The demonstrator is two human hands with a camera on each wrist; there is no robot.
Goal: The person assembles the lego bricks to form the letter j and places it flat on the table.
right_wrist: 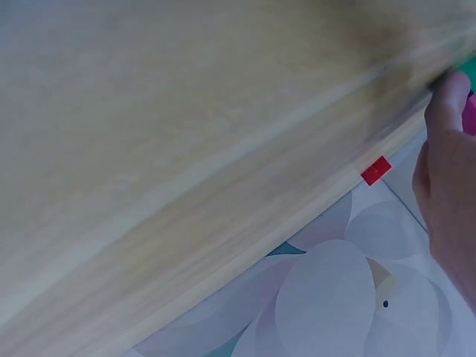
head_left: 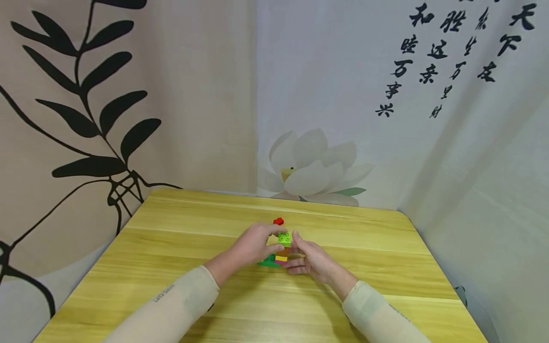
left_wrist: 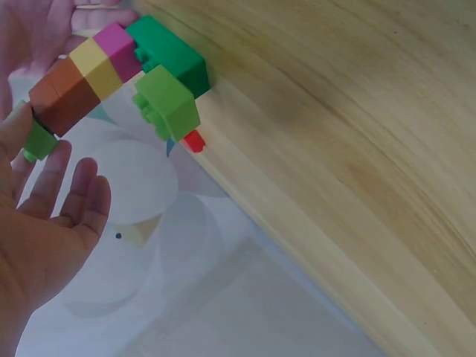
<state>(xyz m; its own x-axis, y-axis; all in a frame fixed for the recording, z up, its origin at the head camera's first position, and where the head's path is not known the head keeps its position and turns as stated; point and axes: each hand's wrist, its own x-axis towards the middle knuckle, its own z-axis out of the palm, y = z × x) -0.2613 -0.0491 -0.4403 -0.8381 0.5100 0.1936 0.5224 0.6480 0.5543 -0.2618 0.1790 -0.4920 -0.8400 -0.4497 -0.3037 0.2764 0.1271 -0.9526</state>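
A small tower of toy building bricks stands upright before me, with a light green brick [head_left: 284, 238] on top. Below it come a brown part [left_wrist: 65, 97], a yellow brick [left_wrist: 95, 68], a magenta brick [left_wrist: 117, 50] and a dark green base [left_wrist: 175, 56]. Another light green brick [left_wrist: 169, 103] sits beside the tower. My left hand [head_left: 259, 240] pinches the top brick between thumb and finger. On the tower's other side, my right hand [head_left: 315, 262] has its thumb raised and its loosely extended fingers beside the lower bricks.
A red brick [head_left: 279, 221] lies on the wooden table [head_left: 193, 295] behind the tower. Past the table's far edge hangs a curtain [head_left: 206, 95] printed with leaves, a flower and characters.
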